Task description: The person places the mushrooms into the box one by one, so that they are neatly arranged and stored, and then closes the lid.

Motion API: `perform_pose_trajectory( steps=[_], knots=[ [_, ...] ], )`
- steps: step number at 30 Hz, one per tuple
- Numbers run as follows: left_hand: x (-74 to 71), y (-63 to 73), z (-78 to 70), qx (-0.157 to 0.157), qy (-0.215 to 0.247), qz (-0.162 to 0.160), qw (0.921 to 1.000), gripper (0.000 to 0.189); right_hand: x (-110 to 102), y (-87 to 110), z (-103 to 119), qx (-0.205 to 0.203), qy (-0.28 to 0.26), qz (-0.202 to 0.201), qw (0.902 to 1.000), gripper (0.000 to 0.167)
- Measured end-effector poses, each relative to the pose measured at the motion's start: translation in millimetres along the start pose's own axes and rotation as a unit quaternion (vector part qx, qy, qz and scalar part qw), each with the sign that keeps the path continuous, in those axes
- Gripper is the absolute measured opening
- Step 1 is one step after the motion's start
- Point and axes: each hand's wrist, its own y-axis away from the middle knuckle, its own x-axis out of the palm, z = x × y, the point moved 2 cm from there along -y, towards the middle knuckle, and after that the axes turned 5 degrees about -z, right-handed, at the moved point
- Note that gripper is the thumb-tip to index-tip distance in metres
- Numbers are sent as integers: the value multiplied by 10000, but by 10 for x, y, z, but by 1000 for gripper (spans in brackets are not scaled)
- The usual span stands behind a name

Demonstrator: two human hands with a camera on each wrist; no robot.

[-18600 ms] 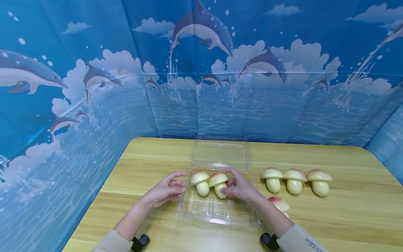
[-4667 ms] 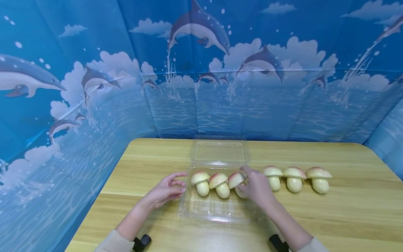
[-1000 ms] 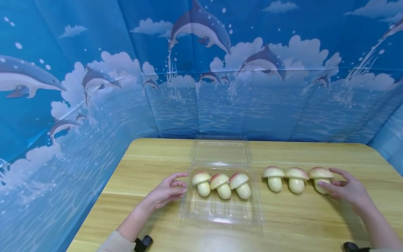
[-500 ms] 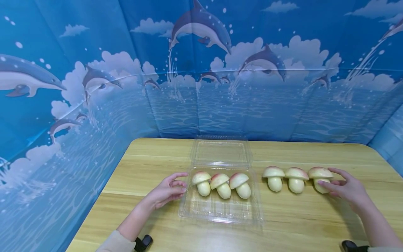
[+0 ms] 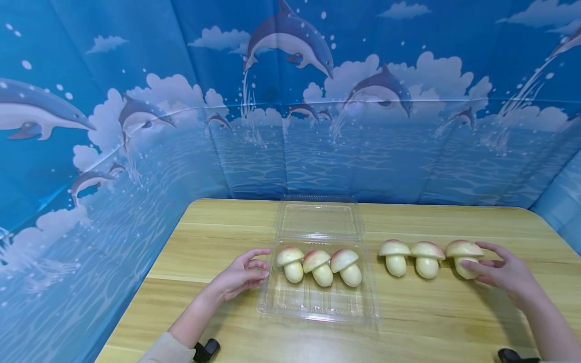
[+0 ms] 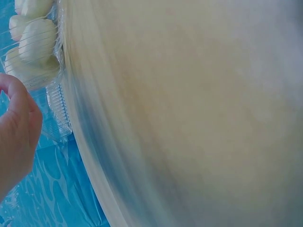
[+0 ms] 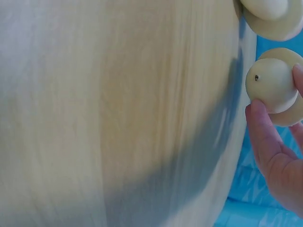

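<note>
A clear plastic clamshell box (image 5: 317,307) lies on the table with its lid (image 5: 320,219) folded back. Across it runs a row of three pale mushrooms with pinkish caps: a left one (image 5: 292,271), a middle one (image 5: 322,275) and a right one (image 5: 351,275). My left hand (image 5: 238,277) stays at the box's left edge, fingers loosely bent; whether it touches the rim I cannot tell. Over to the right, my right hand (image 5: 508,272) holds the rightmost loose mushroom (image 5: 463,249) between thumb and fingers. The right wrist view shows a thumb against its rounded stem (image 7: 270,85).
Two more loose mushrooms, one (image 5: 396,259) nearer the box and another (image 5: 426,259) in between, stand in line with the held one. Behind the wooden table (image 5: 431,322) hangs a blue dolphin-print curtain (image 5: 290,151).
A third mushroom came into the box beside the other two, and my right hand moved from there to the rightmost loose mushroom. That mushroom has just shifted slightly. My left hand stayed put.
</note>
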Motion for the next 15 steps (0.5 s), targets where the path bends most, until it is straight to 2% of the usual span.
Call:
perform_pose_trajectory(
  steps=[8, 15],
  knots=[
    [-17, -13, 23, -82, -2, -51, 10000, 62, -11, 28, 25, -35, -199, 54, 9998, 57],
    [-16, -10, 21, -60, -6, -58, 10000, 62, -18, 61, 27, -182, -168, -50, 9997, 53]
  ],
)
